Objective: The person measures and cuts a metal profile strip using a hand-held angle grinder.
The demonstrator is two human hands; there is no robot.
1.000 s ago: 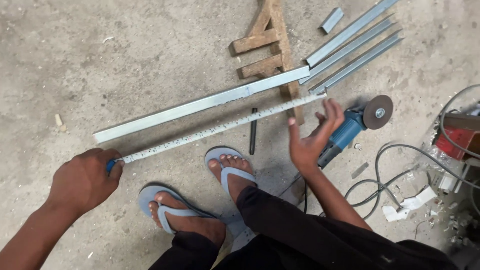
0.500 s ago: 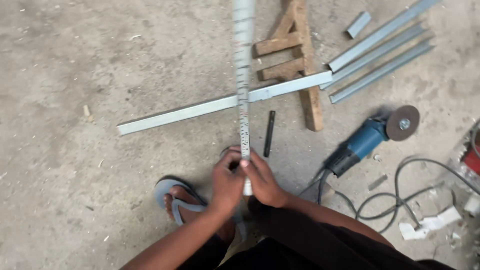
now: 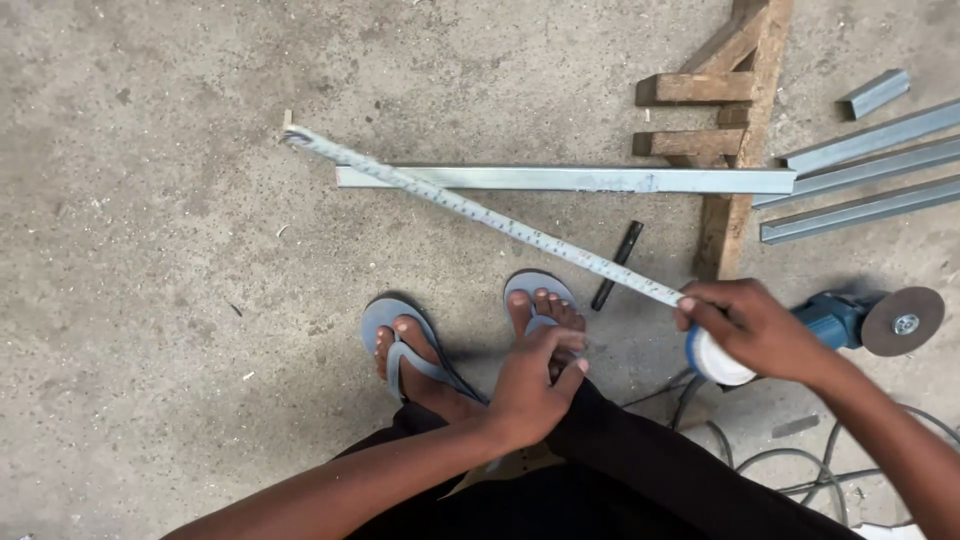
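Note:
My right hand (image 3: 755, 330) grips the round white and blue case of a tape measure (image 3: 716, 358). Its pale blade (image 3: 480, 212) runs up and left across the floor, crossing a long grey metal bar (image 3: 570, 179) that lies flat on the concrete. My left hand (image 3: 535, 385) holds nothing; its fingers are loosely curled and rest on my right foot, over a blue sandal (image 3: 532, 290). A short black pen-like stick (image 3: 617, 264) lies beside the blade, just under the bar.
An angle grinder (image 3: 870, 318) with a dark disc lies to the right, its cables (image 3: 760, 460) looping beside my leg. A wooden frame (image 3: 730, 120) stands above it. Several grey metal bars (image 3: 860, 170) and a short offcut (image 3: 875, 92) lie at upper right.
The tape blade pointed straight up with both hands together at its base. Now it lies slanted across the floor, my right hand holds the case alone, and my left hand has dropped to my foot.

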